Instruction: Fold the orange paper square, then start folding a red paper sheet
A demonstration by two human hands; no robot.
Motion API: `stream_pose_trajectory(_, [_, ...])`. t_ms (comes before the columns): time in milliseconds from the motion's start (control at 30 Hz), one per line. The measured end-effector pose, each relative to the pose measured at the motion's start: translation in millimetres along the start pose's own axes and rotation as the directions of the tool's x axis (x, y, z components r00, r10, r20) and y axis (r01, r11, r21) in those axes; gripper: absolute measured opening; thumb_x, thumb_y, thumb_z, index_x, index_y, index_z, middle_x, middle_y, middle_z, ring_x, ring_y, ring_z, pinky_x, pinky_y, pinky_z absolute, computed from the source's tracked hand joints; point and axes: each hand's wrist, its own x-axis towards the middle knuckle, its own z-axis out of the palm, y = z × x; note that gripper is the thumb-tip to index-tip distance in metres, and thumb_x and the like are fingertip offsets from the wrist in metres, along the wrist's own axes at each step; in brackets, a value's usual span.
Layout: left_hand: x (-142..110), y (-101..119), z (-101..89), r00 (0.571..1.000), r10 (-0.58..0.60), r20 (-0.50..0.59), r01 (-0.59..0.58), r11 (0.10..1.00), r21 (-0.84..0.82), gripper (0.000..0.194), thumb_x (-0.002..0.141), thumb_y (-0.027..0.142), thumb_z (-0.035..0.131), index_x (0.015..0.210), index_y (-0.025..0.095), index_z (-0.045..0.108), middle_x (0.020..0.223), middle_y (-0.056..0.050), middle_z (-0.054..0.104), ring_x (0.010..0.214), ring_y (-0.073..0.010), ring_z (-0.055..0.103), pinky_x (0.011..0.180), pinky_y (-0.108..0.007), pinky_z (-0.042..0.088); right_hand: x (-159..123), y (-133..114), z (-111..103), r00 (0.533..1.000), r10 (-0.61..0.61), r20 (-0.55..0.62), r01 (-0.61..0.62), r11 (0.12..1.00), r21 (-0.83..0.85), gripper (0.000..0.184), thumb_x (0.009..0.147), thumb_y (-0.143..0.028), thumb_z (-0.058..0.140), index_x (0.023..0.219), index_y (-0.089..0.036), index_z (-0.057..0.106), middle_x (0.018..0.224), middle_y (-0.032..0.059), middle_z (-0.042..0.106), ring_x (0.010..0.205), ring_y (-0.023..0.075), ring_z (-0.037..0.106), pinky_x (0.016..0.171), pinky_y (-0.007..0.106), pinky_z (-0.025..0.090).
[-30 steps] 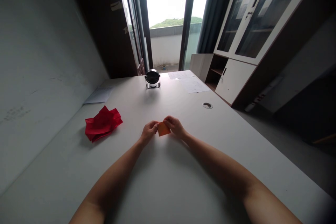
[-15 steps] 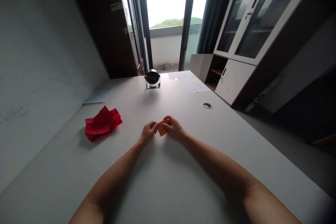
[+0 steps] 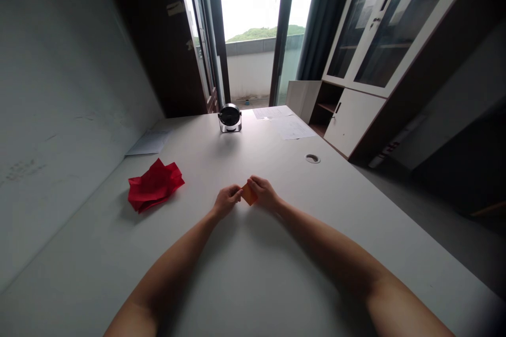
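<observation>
A small folded piece of orange paper [image 3: 249, 194] is held just above the white table [image 3: 245, 274], near its middle. My right hand [image 3: 264, 192] is closed on the paper's right side, thumb and fingers pinching it. My left hand [image 3: 226, 200] is closed too, and its fingertips meet the paper's left edge. Most of the paper is hidden between the two hands.
A crumpled heap of red paper [image 3: 154, 185] lies to the left. A small black desk fan [image 3: 230, 118] stands at the far end, with white sheets [image 3: 290, 127] to its right and another sheet [image 3: 149, 143] by the wall. A cable hole [image 3: 312, 158] sits right of my hands.
The orange paper showed as a flat rectangle a second ago; now it is turned and folded narrower, with my hands drawn closer together around it.
</observation>
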Motion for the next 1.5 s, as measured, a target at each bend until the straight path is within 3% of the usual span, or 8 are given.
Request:
stream_pose_trajectory(133, [0,-1,-0.4,1.000,0.013,0.003,-0.012,0.999,-0.049,0.031,0.085,0.047,0.062,0.079,0.016,0.066,0.060,0.001,0.060,0.055,-0.0112,0.052,0.057,-0.023,0.040,1,3,0,1.000,0.018,-0.019,-0.017,0.998,0.063,0.049,0.086,-0.064,0.055,0.067,-0.019,0.050,0.060,-0.0015,0.044,0.055,0.0118,0.038,0.049,0.026,0.032])
stream_pose_trajectory(300, [4,-3,-1.9,0.997,0.012,-0.070,-0.026,0.981,-0.192,0.032,0.085,0.047,0.064,0.081,0.015,0.065,0.064,-0.002,0.064,0.059,-0.0130,0.058,0.061,-0.025,0.045,5,5,-3,0.999,0.048,0.019,-0.051,0.980,0.193,0.042,0.081,-0.059,0.065,0.080,-0.017,0.057,0.068,-0.0003,0.055,0.063,0.0136,0.051,0.057,0.027,0.042])
stream_pose_trajectory(500, [5,-2,-1.8,0.995,-0.009,-0.102,-0.026,0.940,-0.339,0.034,0.084,0.047,0.067,0.084,0.014,0.064,0.071,-0.005,0.069,0.063,-0.0144,0.062,0.066,-0.028,0.049,9,-1,-5,0.994,0.081,0.078,-0.098,0.964,0.248,0.042,0.074,-0.054,0.074,0.088,-0.018,0.056,0.068,-0.0001,0.062,0.061,0.0139,0.056,0.057,0.027,0.045])
stream_pose_trajectory(867, [5,0,-5.0,0.995,-0.016,-0.102,-0.020,0.937,-0.349,0.031,0.084,0.045,0.068,0.087,0.014,0.064,0.076,-0.007,0.072,0.066,-0.0153,0.065,0.068,-0.028,0.048,7,4,-3,0.994,0.049,0.100,-0.065,0.984,0.166,0.037,0.079,-0.049,0.069,0.092,-0.016,0.065,0.071,0.0021,0.063,0.062,0.0145,0.058,0.058,0.028,0.048])
stream_pose_trajectory(1133, [4,2,-1.9,0.999,0.022,0.033,-0.010,0.945,-0.326,0.033,0.081,0.045,0.071,0.086,0.013,0.066,0.074,-0.007,0.070,0.067,-0.0159,0.064,0.067,-0.030,0.050,5,0,-1,0.995,0.025,0.094,-0.038,0.990,0.134,0.035,0.080,-0.050,0.068,0.086,-0.016,0.064,0.071,0.0039,0.064,0.061,0.0146,0.056,0.057,0.029,0.047])
stream_pose_trajectory(1500, [5,3,-5.4,0.999,-0.021,-0.038,0.005,0.924,-0.381,0.035,0.081,0.047,0.071,0.086,0.013,0.063,0.073,-0.007,0.070,0.066,-0.0153,0.064,0.067,-0.029,0.049,4,-6,-1,0.995,0.032,0.093,-0.046,0.987,0.155,0.036,0.081,-0.052,0.065,0.081,-0.017,0.062,0.063,0.0009,0.059,0.057,0.0137,0.054,0.056,0.028,0.045])
